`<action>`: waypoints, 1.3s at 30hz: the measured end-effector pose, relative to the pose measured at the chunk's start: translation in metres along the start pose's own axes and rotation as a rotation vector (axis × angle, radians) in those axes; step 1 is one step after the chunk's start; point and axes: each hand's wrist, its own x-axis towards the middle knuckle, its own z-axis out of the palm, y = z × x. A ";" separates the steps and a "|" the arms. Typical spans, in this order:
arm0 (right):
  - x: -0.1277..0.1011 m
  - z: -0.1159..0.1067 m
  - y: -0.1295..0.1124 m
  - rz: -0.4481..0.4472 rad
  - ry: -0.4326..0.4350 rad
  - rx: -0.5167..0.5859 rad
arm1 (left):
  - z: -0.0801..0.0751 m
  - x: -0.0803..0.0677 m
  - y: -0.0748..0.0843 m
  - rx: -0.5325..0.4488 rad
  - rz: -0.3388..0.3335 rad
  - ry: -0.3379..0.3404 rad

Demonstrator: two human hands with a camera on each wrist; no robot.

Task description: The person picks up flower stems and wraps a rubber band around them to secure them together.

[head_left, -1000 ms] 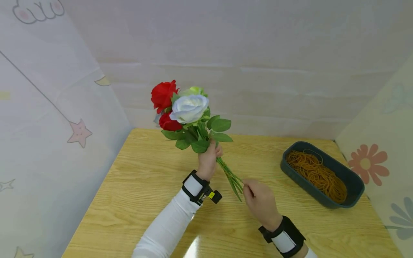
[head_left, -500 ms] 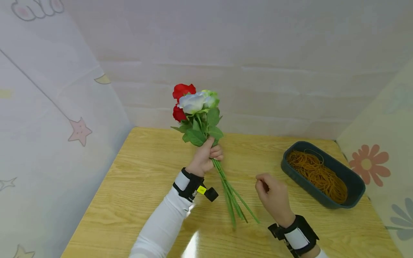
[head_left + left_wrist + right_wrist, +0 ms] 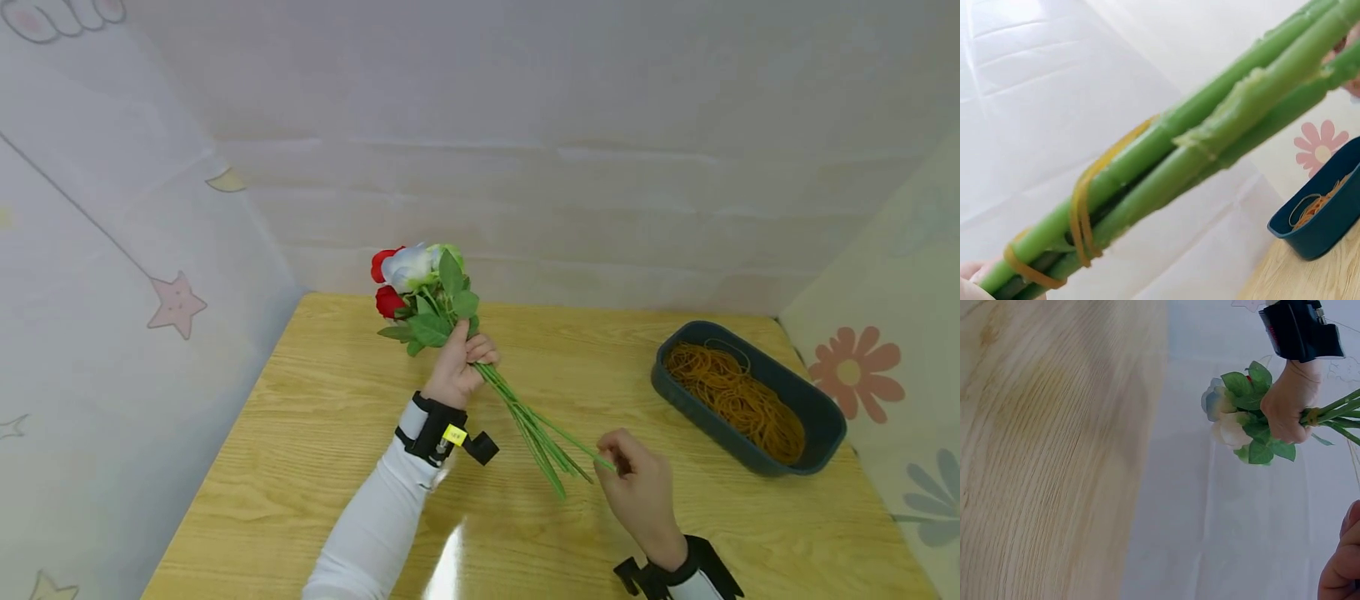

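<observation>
**Bouquet held up by the left hand, right fingers at the stem tips**

The left fingers [image 3: 480, 352] are curled tight round the bunched stems [image 3: 528, 421] just under the leaves; their tips are hidden behind the stems in the head view, and the left wrist view shows only a sliver of skin at its lower left corner. The right fingers [image 3: 617, 450] are bent together at the far end of one stem, and they seem to pinch its tip, though the contact itself is too small to make out. The right wrist view catches only the edge of that hand at its lower right.

The left hand [image 3: 456, 371] holds the bouquet [image 3: 420, 292] tilted above the tabletop [image 3: 330, 417], blooms toward the back wall and stems slanting down to the right hand [image 3: 637, 492]. Counted in the head view: two red roses, one white rose, and a pale green bloom half covered by leaves. The stems overlap too much to count. A yellow rubber band [image 3: 1082, 215] wraps them in several turns, close to the grip.

One dark green tray [image 3: 780, 467] stands well apart at the right of the tabletop, holding a tangled heap of rubber bands [image 3: 731, 396], too many to count.
</observation>
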 end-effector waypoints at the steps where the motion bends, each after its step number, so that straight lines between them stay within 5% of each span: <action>1: -0.001 -0.001 -0.002 0.012 0.007 -0.006 | 0.000 0.000 0.000 0.007 0.011 0.008; 5: -0.005 -0.004 -0.008 0.051 0.028 -0.018 | 0.000 -0.001 0.002 0.056 0.052 0.039; 8: -0.020 0.003 0.010 0.053 0.071 0.048 | 0.000 -0.001 0.002 0.073 0.061 0.042; 12: -0.053 0.019 0.062 0.022 0.122 0.152 | 0.001 -0.001 0.001 0.075 0.090 0.051; 18: -0.092 0.036 0.113 0.005 0.183 0.114 | 0.003 -0.001 0.000 0.088 0.152 0.059; 32: -0.101 0.043 0.115 -0.228 0.301 -0.188 | 0.005 0.000 -0.007 0.189 0.212 0.062; 39: -0.100 0.040 0.112 -0.297 0.171 -0.234 | 0.004 0.004 -0.012 0.235 0.255 0.060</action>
